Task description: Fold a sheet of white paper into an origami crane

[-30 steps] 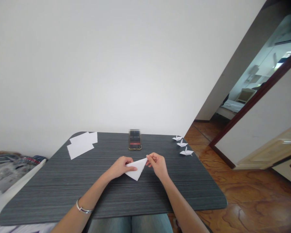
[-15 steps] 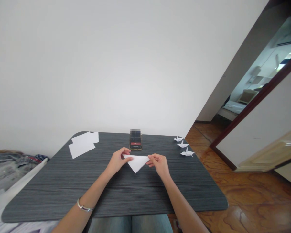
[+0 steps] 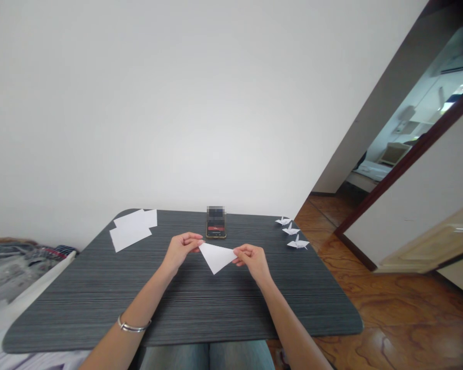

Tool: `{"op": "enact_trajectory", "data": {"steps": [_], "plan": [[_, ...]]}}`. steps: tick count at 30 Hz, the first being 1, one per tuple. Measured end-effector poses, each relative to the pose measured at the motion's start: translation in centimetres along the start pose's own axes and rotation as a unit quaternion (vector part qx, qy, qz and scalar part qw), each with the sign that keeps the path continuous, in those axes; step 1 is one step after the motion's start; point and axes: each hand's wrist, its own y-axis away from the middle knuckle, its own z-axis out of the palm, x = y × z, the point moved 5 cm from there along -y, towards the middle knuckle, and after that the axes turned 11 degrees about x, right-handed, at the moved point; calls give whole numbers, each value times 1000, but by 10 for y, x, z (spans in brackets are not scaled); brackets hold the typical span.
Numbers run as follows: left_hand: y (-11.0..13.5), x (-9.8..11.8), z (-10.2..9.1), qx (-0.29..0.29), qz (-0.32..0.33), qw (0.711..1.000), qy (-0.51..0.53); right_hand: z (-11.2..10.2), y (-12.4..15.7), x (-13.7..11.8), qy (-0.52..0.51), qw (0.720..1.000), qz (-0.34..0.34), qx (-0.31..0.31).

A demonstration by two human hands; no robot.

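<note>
A white sheet of paper folded into a triangle (image 3: 216,257) is held over the middle of the dark table, one point facing me. My left hand (image 3: 182,251) pinches its left corner between thumb and fingers; a silver bangle circles that wrist. At the opposite corner, my right hand (image 3: 251,261) grips the paper in the same way. The long folded edge runs between the two hands, slightly lower at the right.
Just beyond the paper a phone (image 3: 216,226) stands near the wall. Several white paper sheets (image 3: 131,230) overlap at the table's back left. Three folded paper cranes (image 3: 298,242) line the right edge of the dark striped table (image 3: 100,303).
My left hand has shifted slightly left and up, its thumb moving off the paper's face to the corner. The paper's left corner has risen a little; my right hand has barely moved.
</note>
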Motion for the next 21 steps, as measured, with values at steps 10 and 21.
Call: {"op": "enact_trajectory", "data": {"steps": [10, 21], "plan": [[-7, -14, 1, 57, 49, 997, 6, 3, 1, 3, -22, 999, 34, -1], [7, -17, 22, -81, -52, 994, 58, 18, 12, -3, 30, 997, -7, -71]]}}
